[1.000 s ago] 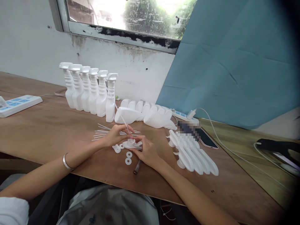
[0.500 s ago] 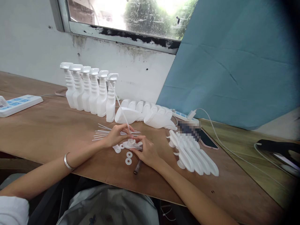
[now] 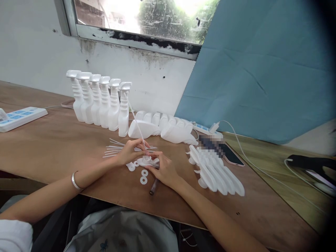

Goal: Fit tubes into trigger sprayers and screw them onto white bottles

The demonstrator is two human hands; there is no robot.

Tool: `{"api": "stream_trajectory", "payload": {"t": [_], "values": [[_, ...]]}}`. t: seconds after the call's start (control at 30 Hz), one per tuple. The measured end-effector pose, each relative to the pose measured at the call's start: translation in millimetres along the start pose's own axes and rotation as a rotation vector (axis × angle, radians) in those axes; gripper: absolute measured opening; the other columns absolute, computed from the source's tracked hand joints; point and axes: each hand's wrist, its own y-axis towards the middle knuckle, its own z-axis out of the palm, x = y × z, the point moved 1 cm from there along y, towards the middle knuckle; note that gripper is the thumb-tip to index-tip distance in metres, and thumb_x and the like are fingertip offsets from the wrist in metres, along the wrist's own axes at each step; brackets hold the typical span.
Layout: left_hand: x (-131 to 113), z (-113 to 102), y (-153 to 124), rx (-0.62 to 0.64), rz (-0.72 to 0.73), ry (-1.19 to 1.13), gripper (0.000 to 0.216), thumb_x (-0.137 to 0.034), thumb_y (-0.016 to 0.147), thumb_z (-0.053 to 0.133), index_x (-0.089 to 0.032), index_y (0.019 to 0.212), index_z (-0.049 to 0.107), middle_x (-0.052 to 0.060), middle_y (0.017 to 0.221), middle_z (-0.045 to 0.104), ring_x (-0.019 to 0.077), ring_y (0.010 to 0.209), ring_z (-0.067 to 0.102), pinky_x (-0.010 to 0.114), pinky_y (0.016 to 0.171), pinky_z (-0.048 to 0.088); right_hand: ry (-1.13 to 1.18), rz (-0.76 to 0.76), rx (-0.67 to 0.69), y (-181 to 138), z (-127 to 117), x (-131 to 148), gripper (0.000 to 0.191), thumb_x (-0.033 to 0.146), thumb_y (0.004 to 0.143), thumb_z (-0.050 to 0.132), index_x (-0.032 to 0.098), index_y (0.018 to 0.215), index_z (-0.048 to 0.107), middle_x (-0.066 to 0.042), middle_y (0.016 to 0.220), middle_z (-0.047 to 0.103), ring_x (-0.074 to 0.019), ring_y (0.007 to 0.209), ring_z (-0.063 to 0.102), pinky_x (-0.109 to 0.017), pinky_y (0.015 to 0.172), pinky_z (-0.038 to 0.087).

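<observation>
My left hand (image 3: 132,151) pinches a thin white dip tube (image 3: 135,120) near its lower end; the tube leans up and to the left. Below it, my right hand (image 3: 164,169) grips a white spray trigger head (image 3: 144,161), its round collar turned up. The tube's lower end meets the collar, but fingers hide whether it is inside. Two white ring washers (image 3: 144,176) lie just in front of the hands. Several loose tubes (image 3: 112,151) are spread beside my left hand. A small white part (image 3: 131,167) rests under the left fingers. A dark pen-like stick (image 3: 154,187) is under my right hand.
Several white spray bottles (image 3: 101,101) stand in a row at the back left. Several more bottles (image 3: 162,127) lie on their sides at the back. White trigger heads (image 3: 216,173) are lined up at the right, near a phone (image 3: 232,155). A power strip (image 3: 23,117) sits far left.
Both hands keep their hold on the tube and the trigger head, with hardly any movement. The whole view has shifted very slightly.
</observation>
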Motion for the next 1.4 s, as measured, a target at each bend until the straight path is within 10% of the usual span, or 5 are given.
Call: {"api": "stream_trajectory", "payload": {"t": [0.87,1.23,1.4], "values": [[-14,3,10,0.142,0.146,0.478,0.005,-0.019,0.070,0.063,-0.017,0.068,0.059,-0.003,0.071,0.064,0.0122,0.073,0.056,0.032,0.085,0.024,0.044,0.084,0.009,-2,5,-5,0.036,0.035,0.071,0.063,0.021,0.098,0.042,-0.004,0.088,0.061,-0.0190,0.080,0.060,-0.032,0.070,0.047],[-10,-5,3,0.019,0.166,0.478,0.024,-0.042,0.072,0.062,-0.019,0.075,0.058,-0.003,0.072,0.066,0.0151,0.082,0.056,0.033,0.086,0.025,0.078,0.126,0.021,1,1,-2,0.035,0.033,0.071,0.063,0.023,0.097,0.041,-0.002,0.090,0.060,-0.0171,0.080,0.059,-0.031,0.070,0.046],[-13,-35,9,-0.312,0.094,0.599,0.020,-0.037,0.080,0.050,-0.019,0.079,0.057,0.000,0.078,0.063,0.0144,0.075,0.057,0.027,0.075,0.038,0.056,0.144,0.027,0,1,-1,0.035,0.034,0.071,0.063,0.023,0.097,0.042,-0.001,0.086,0.059,-0.0171,0.078,0.059,-0.031,0.069,0.046]]}}
